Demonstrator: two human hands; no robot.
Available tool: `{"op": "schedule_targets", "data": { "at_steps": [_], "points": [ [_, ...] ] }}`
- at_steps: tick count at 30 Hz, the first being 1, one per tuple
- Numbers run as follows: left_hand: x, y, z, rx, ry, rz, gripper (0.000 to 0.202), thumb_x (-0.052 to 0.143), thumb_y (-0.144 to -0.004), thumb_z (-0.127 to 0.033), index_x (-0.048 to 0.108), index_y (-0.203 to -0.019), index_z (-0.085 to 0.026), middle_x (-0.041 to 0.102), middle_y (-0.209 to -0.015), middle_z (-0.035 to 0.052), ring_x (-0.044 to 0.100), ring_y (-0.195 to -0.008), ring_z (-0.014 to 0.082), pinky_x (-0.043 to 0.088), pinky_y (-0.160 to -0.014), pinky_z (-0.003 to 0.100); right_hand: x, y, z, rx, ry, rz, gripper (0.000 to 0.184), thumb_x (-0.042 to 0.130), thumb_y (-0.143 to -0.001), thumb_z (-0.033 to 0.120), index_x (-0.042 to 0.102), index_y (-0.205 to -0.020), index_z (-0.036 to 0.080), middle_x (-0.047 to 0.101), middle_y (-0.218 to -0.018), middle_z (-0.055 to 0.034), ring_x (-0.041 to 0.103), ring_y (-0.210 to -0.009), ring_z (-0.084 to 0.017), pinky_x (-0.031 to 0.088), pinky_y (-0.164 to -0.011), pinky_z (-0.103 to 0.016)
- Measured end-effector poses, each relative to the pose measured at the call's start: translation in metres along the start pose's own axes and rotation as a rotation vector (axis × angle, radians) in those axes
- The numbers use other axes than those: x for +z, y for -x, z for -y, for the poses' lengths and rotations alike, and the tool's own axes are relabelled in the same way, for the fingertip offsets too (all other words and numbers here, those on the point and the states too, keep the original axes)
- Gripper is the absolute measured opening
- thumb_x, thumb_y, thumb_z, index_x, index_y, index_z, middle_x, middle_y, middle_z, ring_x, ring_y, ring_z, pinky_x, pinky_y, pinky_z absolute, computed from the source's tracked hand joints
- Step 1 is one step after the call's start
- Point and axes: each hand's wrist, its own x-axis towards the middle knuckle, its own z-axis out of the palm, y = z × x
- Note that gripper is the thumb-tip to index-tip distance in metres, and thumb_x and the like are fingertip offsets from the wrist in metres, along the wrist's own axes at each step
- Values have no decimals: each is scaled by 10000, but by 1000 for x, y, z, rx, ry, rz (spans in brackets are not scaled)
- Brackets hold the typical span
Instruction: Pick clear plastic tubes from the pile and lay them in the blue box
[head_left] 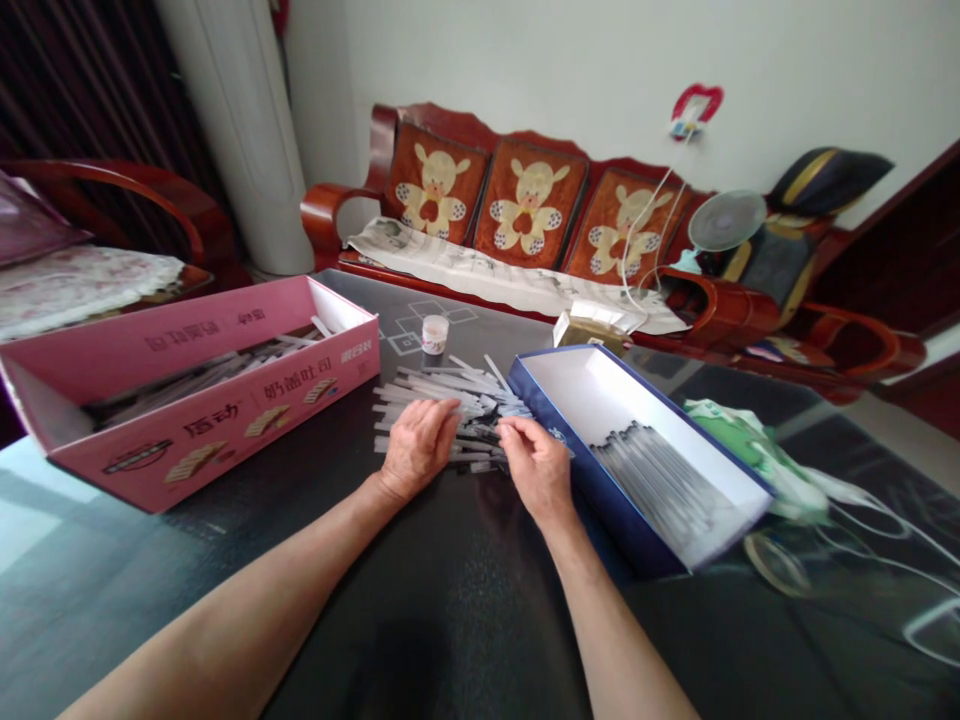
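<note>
Both bare forearms are reaching across the dark, glossy bench (450, 620) toward the hands. The left hand (416, 448) is lying open and palm-down on a loose heap of narrow, pale strips (480, 385), which look like stiff plastic. The right hand (536, 470) is pressing its curled fingers into the heap's right side, though whether they are pinching a strip I cannot tell. Just beyond the right hand, an open blue box (592, 490) with a white interior is holding tightly aligned strips. A long pink carton (225, 440) is sitting open left of the left hand, with more strips lying inside. Open bench remains before the hands. Past the heap, a small jar (434, 335) is standing, while a green bag (739, 440) is crumpled right of the blue box. Farther off, a wooden sofa (525, 205) is standing against the wall.
</note>
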Motion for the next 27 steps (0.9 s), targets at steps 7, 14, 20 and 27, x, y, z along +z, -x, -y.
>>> {"op": "schedule_targets", "data": {
  "at_steps": [7,14,20,27],
  "points": [
    [-5,-4,-1,4,-24,25,213,461,-927,-236,590,-1074,-152,645,-840,67,569,-788,180,446,-750,319,-15,-3,-13,-248,273,-25,176,501,-858,233,668,-895,192,663,-863,-57,615,-754,-158,495,-720,-269],
    [-4,-4,-2,33,46,94,249,491,-917,-275,601,-1117,-175,667,-945,78,585,-869,186,460,-801,331,-5,6,-5,-324,228,35,156,507,-863,205,642,-940,202,639,-898,-58,610,-821,-172,497,-770,-291],
    [-5,-7,16,-310,79,-144,228,453,-921,-208,621,-1074,-188,662,-846,36,604,-771,133,470,-744,263,11,20,2,-467,370,299,91,586,-824,172,660,-862,210,606,-929,-48,557,-926,-199,433,-870,-349],
    [-3,-7,16,-398,151,-175,230,475,-894,-201,636,-1058,-191,659,-789,17,611,-741,120,476,-724,244,10,16,-1,-428,544,241,139,553,-859,183,671,-925,214,604,-964,-56,512,-942,-220,384,-838,-374]
  ]
}}
